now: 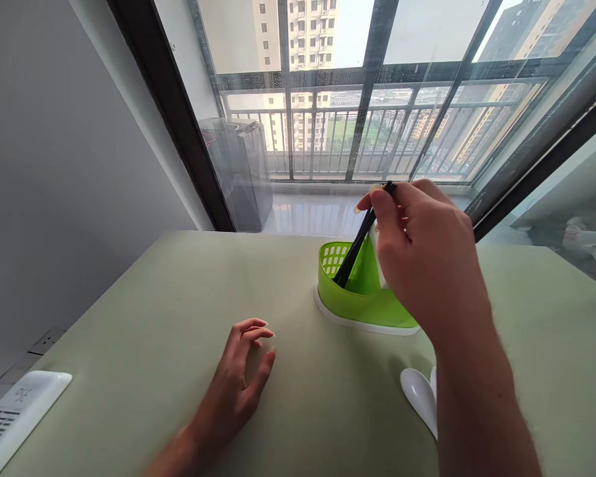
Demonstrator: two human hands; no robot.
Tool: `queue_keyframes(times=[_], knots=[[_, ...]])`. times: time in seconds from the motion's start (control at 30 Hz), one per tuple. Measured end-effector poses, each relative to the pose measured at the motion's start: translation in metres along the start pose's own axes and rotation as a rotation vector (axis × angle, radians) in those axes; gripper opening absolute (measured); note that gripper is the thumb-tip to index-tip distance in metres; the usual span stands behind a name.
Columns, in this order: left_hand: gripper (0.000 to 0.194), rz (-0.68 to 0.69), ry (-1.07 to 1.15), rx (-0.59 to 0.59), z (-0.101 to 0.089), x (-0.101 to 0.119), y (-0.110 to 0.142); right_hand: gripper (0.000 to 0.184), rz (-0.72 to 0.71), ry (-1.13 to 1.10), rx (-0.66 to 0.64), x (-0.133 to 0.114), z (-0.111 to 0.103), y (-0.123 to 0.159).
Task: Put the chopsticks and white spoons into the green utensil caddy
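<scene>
My right hand [417,245] pinches the upper ends of black chopsticks [356,248]. Their lower ends rest inside the left part of a green utensil holder [357,306], which has a perforated side and a white base. The chopsticks lean to the right; how many there are I cannot tell. Part of the holder is hidden behind my right hand. On the table, my left hand [241,371] lies with its fingers curved and apart, holding nothing. A white spoon [418,392] lies below the holder, partly covered by my right forearm, with another white piece beside it.
The pale green table [203,285] reaches to a large window [328,132] with dark frames. At the lower left lies a white object with printed labels [22,411]. A wall socket [47,340] is on the left wall. Beyond the glass stands a grey covered object [243,172].
</scene>
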State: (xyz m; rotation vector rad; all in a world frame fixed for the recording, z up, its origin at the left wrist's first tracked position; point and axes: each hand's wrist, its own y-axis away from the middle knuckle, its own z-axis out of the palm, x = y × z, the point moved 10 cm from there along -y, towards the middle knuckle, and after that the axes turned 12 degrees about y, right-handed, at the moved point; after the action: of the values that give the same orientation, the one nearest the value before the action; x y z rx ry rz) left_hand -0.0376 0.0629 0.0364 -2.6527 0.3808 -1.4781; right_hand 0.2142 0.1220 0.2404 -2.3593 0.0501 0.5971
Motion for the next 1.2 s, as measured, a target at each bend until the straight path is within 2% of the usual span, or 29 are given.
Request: queue_keyframes(times=[0.2,0.33,0.5,0.67,0.77,0.9,1.07,1.2], knots=[[0.022,-0.012,0.001,-0.012,0.001,0.001,0.001,0.029,0.001,0.038,-0.116,0.008,0.018,-0.002],[0.022,-0.020,0.006,-0.030,0.003,0.000,0.001,0.028,0.034,0.083,-0.144,0.026,0.028,-0.004],[0.022,-0.005,-0.002,-0.035,0.004,0.001,0.000,0.025,0.069,0.066,-0.043,0.047,0.029,-0.007],[0.022,0.005,-0.019,-0.004,0.001,0.003,0.000,0.029,0.154,-0.015,0.051,0.053,0.017,-0.007],[0.022,0.007,-0.020,0.002,0.001,0.003,-0.001,0.020,0.164,-0.064,0.075,0.046,0.010,-0.006],[0.021,0.010,-0.015,-0.002,0.001,0.005,-0.002,0.008,0.107,-0.090,0.048,0.031,0.006,-0.007],[0.020,0.016,-0.017,-0.010,0.001,0.006,-0.001,0.007,0.029,-0.120,-0.027,0.008,0.004,-0.003],[0.020,0.021,-0.009,-0.034,0.004,0.008,-0.001,0.010,-0.111,-0.171,-0.108,-0.022,0.004,0.004]])
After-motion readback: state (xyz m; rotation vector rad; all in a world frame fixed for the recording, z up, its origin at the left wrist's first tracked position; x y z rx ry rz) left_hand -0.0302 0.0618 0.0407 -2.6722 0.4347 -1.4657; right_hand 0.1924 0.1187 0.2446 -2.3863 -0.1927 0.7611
